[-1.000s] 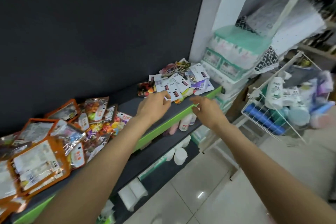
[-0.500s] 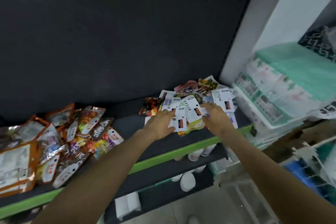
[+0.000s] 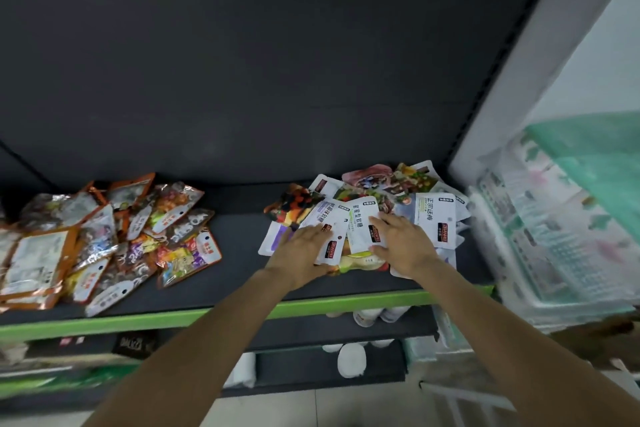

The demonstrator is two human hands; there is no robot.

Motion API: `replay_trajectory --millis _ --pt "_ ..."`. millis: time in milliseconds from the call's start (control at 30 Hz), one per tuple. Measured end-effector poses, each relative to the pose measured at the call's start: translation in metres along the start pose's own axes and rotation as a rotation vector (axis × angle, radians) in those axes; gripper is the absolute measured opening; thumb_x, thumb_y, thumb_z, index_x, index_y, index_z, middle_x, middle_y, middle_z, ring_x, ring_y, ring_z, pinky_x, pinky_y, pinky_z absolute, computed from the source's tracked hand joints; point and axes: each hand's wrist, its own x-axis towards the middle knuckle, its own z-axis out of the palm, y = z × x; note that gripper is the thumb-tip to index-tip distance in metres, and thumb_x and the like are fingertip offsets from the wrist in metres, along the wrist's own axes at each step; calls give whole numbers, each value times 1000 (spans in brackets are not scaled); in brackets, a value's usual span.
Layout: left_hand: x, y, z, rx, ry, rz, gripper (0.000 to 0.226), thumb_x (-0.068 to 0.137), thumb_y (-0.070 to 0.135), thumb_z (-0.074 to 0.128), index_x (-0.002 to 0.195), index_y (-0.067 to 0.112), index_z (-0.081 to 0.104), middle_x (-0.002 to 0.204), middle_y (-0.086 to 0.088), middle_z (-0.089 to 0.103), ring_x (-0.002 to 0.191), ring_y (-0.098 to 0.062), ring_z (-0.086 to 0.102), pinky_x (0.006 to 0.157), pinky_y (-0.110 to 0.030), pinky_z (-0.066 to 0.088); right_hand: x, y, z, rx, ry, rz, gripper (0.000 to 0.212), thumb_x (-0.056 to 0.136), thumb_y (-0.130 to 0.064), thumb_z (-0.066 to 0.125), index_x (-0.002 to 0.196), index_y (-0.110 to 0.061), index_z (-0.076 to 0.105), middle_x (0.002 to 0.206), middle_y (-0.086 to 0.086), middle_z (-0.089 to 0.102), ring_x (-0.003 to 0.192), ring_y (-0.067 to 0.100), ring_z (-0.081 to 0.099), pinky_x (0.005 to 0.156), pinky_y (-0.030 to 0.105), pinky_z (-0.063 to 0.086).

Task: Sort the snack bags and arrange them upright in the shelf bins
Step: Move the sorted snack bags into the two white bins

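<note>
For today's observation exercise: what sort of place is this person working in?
Probably a small shop or its stockroom: snack bags heaped on a dark shelf with a green front edge, bottles below, wrapped bulk packs stacked beside.

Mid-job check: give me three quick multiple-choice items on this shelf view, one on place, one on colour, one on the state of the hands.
1. Where is the white-backed bag pile?
A. shelf's right end
B. floor
C. lower shelf

2. The shelf's front edge is:
A. red
B. green
C. white

3. The left hand and right hand are:
A. resting flat on the pile
B. lifting one bag high
C. hanging off the shelf

Key: 1 A, the pile lies by the right upright. 2 B, the strip is bright green. 3 A, the fingers lie spread on the bags.
</note>
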Motion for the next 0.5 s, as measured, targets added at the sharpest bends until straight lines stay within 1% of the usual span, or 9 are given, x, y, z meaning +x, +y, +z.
replay_trajectory --millis 67,100,133,167,233,300,400,500 --pt "-4 -1 2 8 120 41 54 94 29 52 144 23 35 149 -1 37 138 -19 31 117 -38 14 1 1 1 16 7 -3 65 96 -43 46 151 -25 17 158 -1 15 144 23 15 113 39 22" --pt "-6 -3 3 -3 198 63 46 94 23 51 139 21 44 139 -2 50 129 -23 42 112 -35 23 1 1 1 30 12 -4 66 95 -44 48 150 -25 19 157 0 17 144 23 16 112 40 22" --pt "-8 -4 2 -33 283 71 39 93 18 50 132 19 52 127 -5 60 119 -25 51 104 -34 31 2 1 1 48 21 -7 66 94 -45 49 150 -25 21 157 0 19 143 23 18 112 40 23" --pt "-10 -6 0 -77 362 54 35 93 16 50 127 18 58 116 -6 66 109 -27 57 95 -33 38 3 1 1 70 35 -9 65 93 -46 50 149 -25 23 156 1 22 142 23 20 111 40 25" --pt "-14 -11 -7 -173 502 -26 26 93 19 54 116 19 65 100 -8 70 94 -27 63 78 -33 46 5 2 0 113 73 0 62 93 -46 50 147 -23 29 153 2 28 140 23 24 109 39 29" --pt "-20 -16 -18 -252 603 -118 19 93 23 57 108 19 68 93 -8 68 85 -25 63 67 -32 46 9 0 0 114 101 31 60 94 -45 50 146 -22 31 153 5 28 140 24 23 109 41 30" --pt "-27 -26 -36 -307 713 -197 15 93 18 58 104 17 68 86 -9 65 78 -24 61 61 -32 46 14 -8 2 65 99 79 62 92 -44 53 145 -21 30 151 12 26 140 30 20 109 44 30" --pt "-32 -34 -53 -320 783 -228 14 93 14 58 101 13 68 79 -11 67 77 -29 62 64 -38 49 20 -19 2 52 117 101 63 90 -39 59 144 -21 31 142 14 36 134 31 27 108 43 32"
